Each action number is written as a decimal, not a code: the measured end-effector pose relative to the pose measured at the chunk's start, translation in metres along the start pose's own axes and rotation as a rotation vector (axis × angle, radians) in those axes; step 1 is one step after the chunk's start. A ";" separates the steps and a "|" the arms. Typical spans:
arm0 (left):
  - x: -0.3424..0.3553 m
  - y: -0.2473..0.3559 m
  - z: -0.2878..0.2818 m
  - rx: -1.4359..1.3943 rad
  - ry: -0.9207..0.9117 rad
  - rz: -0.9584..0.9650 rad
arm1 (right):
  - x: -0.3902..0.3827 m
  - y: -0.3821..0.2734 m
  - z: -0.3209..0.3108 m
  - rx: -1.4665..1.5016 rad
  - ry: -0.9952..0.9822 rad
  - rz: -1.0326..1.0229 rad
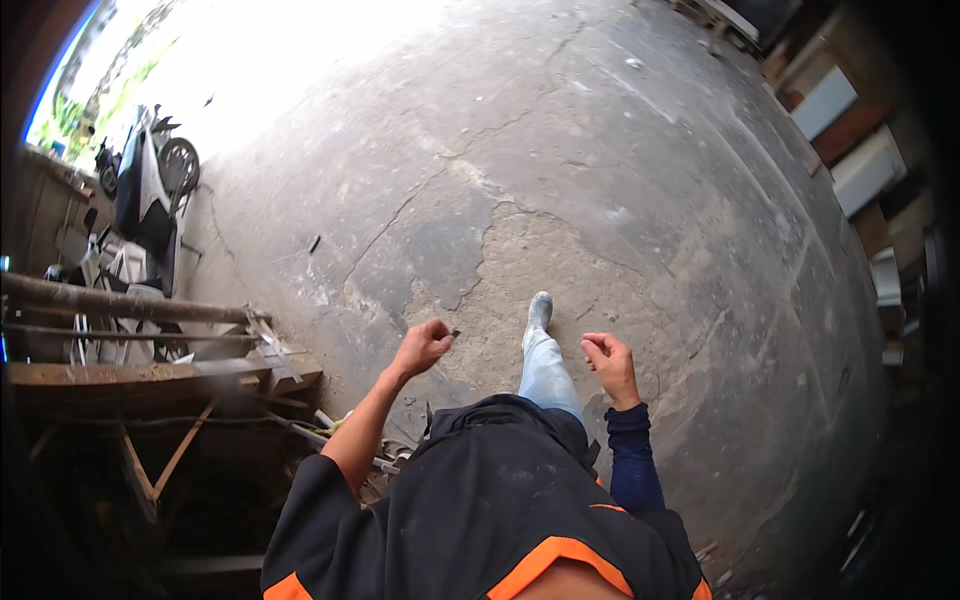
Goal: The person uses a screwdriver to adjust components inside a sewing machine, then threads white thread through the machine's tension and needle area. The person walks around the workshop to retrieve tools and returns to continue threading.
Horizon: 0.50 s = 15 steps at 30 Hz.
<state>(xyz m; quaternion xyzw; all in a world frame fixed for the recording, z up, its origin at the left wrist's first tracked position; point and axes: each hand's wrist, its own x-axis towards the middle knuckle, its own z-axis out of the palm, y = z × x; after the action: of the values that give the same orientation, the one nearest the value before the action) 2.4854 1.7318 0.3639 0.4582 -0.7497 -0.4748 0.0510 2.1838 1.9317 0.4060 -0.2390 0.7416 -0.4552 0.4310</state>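
Observation:
Over the cracked concrete floor [450, 240], my left hand [423, 347] hangs with its fingers curled in. A tiny dark bit [455, 333] shows by its fingertips; whether it is held or lies on the floor, I cannot make out. My right hand [612, 366], past a dark blue sleeve [632, 455], is held to the right of my leg. Its fingers bend loosely toward the thumb, and nothing shows in them. Between the hands a grey shoe [540, 310] is on the floor, below a light blue trouser leg [547, 370].
A wooden bench or frame [130, 374] with a long round pole [120, 298] stands close at the left. Motorbikes [150, 195] are parked beyond it, near a bright opening. Pale panels [868, 172] and boards line the right side. A small dark piece [315, 243] lies on the floor.

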 end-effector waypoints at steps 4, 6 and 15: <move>-0.023 -0.153 -0.064 0.184 0.405 -0.567 | 0.121 -0.028 0.010 0.109 -0.037 0.080; -0.082 -0.192 -0.082 0.172 0.603 -0.882 | 0.174 -0.070 0.031 0.038 -0.165 0.081; -0.083 -0.200 -0.041 -0.334 0.818 -1.358 | 0.451 -0.240 0.188 -0.335 -0.536 -0.181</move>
<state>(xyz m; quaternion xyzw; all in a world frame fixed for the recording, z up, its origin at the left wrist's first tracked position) 2.6819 1.7398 0.2649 0.9372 -0.1491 -0.3024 0.0894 2.1039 1.3937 0.3865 -0.4827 0.6423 -0.2842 0.5232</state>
